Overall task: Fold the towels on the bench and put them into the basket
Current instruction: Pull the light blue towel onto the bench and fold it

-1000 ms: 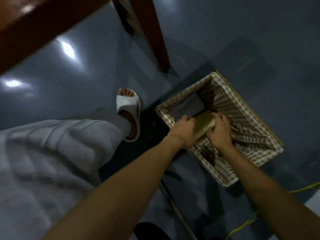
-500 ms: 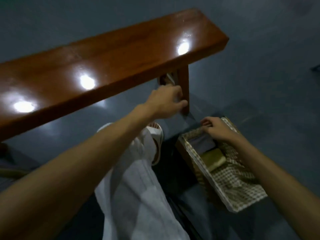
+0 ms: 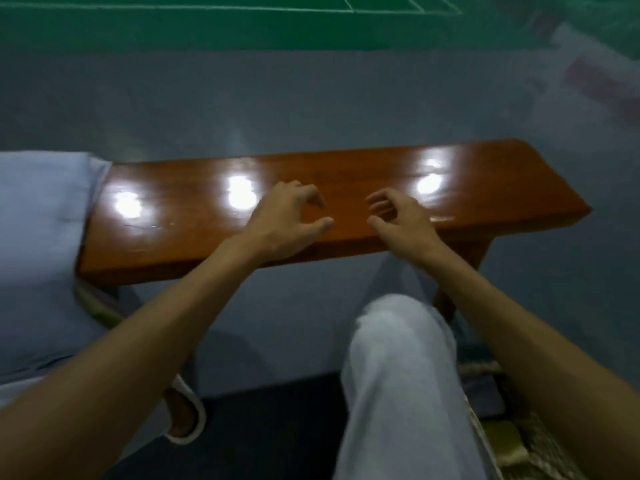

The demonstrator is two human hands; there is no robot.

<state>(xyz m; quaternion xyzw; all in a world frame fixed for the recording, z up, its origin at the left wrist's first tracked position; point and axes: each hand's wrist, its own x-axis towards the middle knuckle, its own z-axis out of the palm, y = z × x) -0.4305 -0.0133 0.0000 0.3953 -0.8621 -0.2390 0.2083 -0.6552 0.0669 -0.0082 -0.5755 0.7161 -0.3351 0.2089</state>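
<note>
The glossy brown wooden bench point(image 3: 346, 174) runs across the middle of the view. Over its middle are my left hand point(image 3: 287, 220) and my right hand point(image 3: 401, 216), fingers loosely curled towards each other and holding nothing. A pale blue cloth point(image 3: 45, 220), which looks like a towel, covers the bench's left end and hangs down in front of it. At the bottom right, the basket point(image 3: 540, 455) with its checked lining is mostly hidden by my right arm and knee. A folded olive towel point(image 3: 502, 441) lies inside it.
My right knee in white trousers point(image 3: 398, 341) rises in front of the bench. My left foot in a white slipper point(image 3: 183, 420) stands on the dark grey floor. A green court surface point(image 3: 242, 22) lies beyond the bench. The bench's right leg point(image 3: 478, 258) shows above the basket.
Both hands left the olive towel in the basket and rose to the bench top. The view swung up from the basket to the bench.
</note>
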